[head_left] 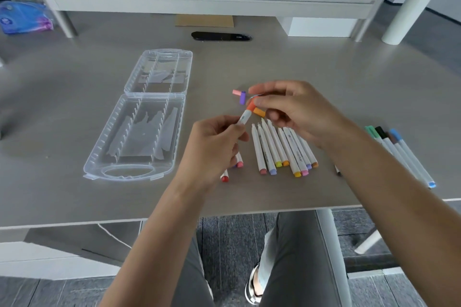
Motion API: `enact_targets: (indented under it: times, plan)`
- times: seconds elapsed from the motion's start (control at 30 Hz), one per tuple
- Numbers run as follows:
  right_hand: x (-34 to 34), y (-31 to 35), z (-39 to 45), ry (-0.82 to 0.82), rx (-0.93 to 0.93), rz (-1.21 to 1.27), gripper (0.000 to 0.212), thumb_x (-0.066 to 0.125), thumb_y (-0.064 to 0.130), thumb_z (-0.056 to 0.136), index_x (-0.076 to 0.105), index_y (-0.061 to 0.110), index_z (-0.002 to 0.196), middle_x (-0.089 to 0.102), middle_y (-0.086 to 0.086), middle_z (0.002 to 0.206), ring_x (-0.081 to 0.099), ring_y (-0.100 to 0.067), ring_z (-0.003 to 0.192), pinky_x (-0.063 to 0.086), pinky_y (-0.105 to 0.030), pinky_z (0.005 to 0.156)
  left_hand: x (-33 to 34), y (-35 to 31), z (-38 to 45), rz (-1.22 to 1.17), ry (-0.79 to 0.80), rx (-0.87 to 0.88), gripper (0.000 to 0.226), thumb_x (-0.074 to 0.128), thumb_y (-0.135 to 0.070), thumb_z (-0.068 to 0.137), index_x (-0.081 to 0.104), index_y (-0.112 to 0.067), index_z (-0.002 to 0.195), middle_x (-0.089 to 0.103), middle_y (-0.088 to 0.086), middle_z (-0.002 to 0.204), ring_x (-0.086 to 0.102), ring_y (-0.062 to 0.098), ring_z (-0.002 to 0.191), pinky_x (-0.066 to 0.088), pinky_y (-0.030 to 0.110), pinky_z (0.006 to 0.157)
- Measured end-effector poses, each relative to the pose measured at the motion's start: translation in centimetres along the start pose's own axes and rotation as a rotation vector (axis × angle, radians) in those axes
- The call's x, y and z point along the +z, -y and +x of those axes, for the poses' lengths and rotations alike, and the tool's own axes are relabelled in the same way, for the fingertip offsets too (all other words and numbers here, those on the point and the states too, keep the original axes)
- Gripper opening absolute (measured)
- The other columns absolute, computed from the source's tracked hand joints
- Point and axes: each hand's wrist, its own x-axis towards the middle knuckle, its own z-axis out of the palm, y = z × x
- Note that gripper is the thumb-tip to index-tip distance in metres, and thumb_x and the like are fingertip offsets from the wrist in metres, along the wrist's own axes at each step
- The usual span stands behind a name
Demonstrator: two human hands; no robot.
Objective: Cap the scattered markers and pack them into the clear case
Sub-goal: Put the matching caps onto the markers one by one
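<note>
You are holding a white marker (pixel 243 117) in your left hand (pixel 214 147), its fingers (pixel 234 129) curling round the barrel so the top end is pointing up and to the right. Your right hand (pixel 294 109) is pinching the orange cap (pixel 251 105) sitting on that top end, thumb and forefinger pressing on it, while the lower fingers are also tucking a second, lighter orange cap (pixel 260 112) against the palm. Just below your hands, a row of uncapped markers (pixel 282 147) is lying on the counter (pixel 324 70), coloured ends toward you. A pink cap (pixel 236 92) and a purple cap (pixel 242 97) are lying touching each other just left of your right fingertips. The clear case (pixel 139 117) is lying open, well apart to the left. Capped pens (pixel 399 152) are resting near the right edge.
</note>
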Motion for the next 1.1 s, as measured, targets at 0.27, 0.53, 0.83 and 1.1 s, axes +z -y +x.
enact_targets:
  times: [0.27, 0.53, 0.83, 1.1]
  plan:
    - [1.6, -0.8, -0.6, -0.154, 0.107, 0.151, 0.016, 0.076, 0.018, 0.093, 0.078, 0.012, 0.108, 0.076, 0.004, 0.080, 0.053, -0.007, 0.061, 0.045, -0.022, 0.056, 0.6, 0.0, 0.0, 0.032, -0.052, 0.042, 0.019, 0.052, -0.004, 0.102, 0.070, -0.003, 0.099, 0.063, 0.006, 0.073, 0.037, 0.010, 0.044, 0.034, 0.022, 0.041]
    - [2.0, -0.1, -1.3, -0.176, 0.095, 0.173, 0.007, 0.073, 0.016, 0.095, 0.079, 0.019, 0.094, 0.075, 0.004, 0.077, 0.051, -0.006, 0.060, 0.043, -0.023, 0.056, 1.3, -0.2, -0.5, -0.064, -0.057, 0.035, 0.017, 0.054, -0.004, 0.101, 0.071, -0.003, 0.099, 0.064, 0.004, 0.070, 0.038, 0.012, 0.046, 0.032, 0.026, 0.047]
    - [1.3, -0.4, 0.3, -0.256, 0.164, 0.139, 0.011, 0.073, 0.018, 0.095, 0.077, 0.012, 0.103, 0.078, -0.017, 0.104, 0.047, -0.006, 0.053, 0.038, -0.022, 0.050, 0.2, -0.2, -0.9, -0.097, -0.098, 0.040, 0.033, 0.048, -0.012, 0.105, 0.077, -0.007, 0.090, 0.076, 0.017, 0.095, 0.070, 0.028, 0.085, 0.059, 0.037, 0.079]
    - [2.3, -0.7, 1.9, -0.146, 0.056, -0.467, 0.011, 0.077, 0.018, 0.092, 0.077, 0.007, 0.092, 0.076, -0.013, 0.089, 0.063, -0.012, 0.063, 0.049, -0.025, 0.062, -2.0, 0.7, -1.2, -0.091, -0.156, 0.081, 0.027, 0.052, -0.010, 0.102, 0.074, 0.000, 0.092, 0.071, 0.012, 0.083, 0.064, 0.022, 0.076, 0.052, 0.036, 0.075]
